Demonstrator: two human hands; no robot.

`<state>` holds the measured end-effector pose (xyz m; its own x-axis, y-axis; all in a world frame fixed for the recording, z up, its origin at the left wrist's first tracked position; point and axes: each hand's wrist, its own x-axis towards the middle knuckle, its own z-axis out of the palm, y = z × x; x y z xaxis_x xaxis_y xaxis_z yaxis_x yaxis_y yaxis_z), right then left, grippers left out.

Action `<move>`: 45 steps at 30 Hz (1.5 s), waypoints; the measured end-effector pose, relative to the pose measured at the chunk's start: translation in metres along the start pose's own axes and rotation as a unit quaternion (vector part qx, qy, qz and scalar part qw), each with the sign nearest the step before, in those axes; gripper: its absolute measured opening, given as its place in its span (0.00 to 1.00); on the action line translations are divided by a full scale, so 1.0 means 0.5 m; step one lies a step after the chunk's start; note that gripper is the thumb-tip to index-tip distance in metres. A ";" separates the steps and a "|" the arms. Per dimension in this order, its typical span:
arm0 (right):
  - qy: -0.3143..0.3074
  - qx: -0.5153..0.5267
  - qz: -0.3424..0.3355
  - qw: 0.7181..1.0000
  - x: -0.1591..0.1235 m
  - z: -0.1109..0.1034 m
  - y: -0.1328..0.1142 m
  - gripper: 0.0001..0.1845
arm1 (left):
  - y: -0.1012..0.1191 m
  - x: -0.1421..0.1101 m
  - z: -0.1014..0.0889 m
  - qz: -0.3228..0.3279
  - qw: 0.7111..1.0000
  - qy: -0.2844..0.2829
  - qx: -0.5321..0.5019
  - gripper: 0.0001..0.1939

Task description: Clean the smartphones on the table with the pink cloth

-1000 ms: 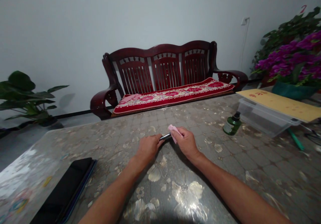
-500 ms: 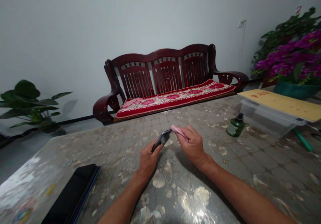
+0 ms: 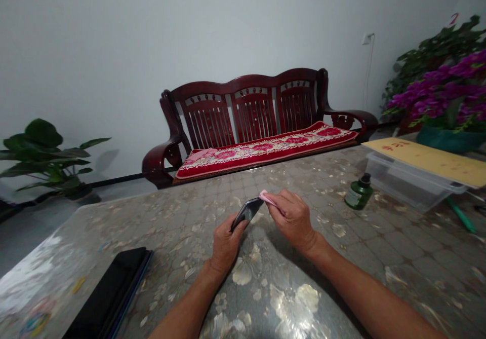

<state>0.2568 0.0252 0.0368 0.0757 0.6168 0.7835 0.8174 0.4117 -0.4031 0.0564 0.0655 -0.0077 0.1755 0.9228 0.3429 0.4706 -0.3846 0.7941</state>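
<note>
A dark smartphone (image 3: 248,211) is held tilted above the table by my left hand (image 3: 225,242), closed round its near end. My right hand (image 3: 292,217) pinches a folded pink cloth (image 3: 270,200), whose tip touches the phone's far edge. Part of the cloth is hidden behind my fingers. Right of my hands, a green bottle (image 3: 358,193) with a black top stands upright. At the lower left lies a larger black device (image 3: 108,293), apart from both hands, with a dark blue edge beneath it.
A patterned cover lies over the table (image 3: 182,278). To the right stands a clear plastic box (image 3: 412,182) under a yellow sheet (image 3: 429,159), with a green-handled tool (image 3: 461,215) beside it. Beyond the table is a wooden bench (image 3: 250,111). A pot of purple flowers (image 3: 448,96) is at right.
My left hand has turned the phone from edge-on so that its face shows. The pink cloth has shifted to the phone's far edge. The view has moved slightly.
</note>
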 end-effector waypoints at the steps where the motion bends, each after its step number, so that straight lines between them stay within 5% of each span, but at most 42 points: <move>1: -0.012 0.015 0.025 1.000 0.001 0.003 0.004 0.13 | 0.001 0.000 0.002 -0.004 1.000 -0.005 -0.003 0.13; 6: -0.049 0.128 0.183 0.973 0.004 0.017 0.026 0.19 | 0.014 0.000 0.010 -0.043 0.998 -0.031 -0.017 0.15; 9: -0.079 0.132 0.217 0.964 0.000 0.023 0.041 0.26 | 0.022 0.005 0.015 -0.074 0.994 -0.048 -0.057 0.16; 15: -0.086 0.057 0.224 0.969 -0.027 0.039 0.068 0.21 | 0.020 0.017 0.024 -0.097 0.987 -0.068 -0.112 0.23; 27: -0.229 -0.061 0.234 0.943 -0.043 0.041 0.078 0.21 | 0.022 0.029 0.036 -0.006 0.981 -0.142 0.134 0.19; 45: -0.260 -0.123 0.171 0.942 -0.047 0.036 0.070 0.20 | 0.047 0.019 0.031 0.029 0.928 -0.201 0.313 0.39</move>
<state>0.2734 0.0369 -0.0043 0.1215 0.9568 0.2641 0.9084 0.0000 -0.4181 0.0827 0.0654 0.0065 0.4651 0.8831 0.0621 0.8380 -0.4618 0.2907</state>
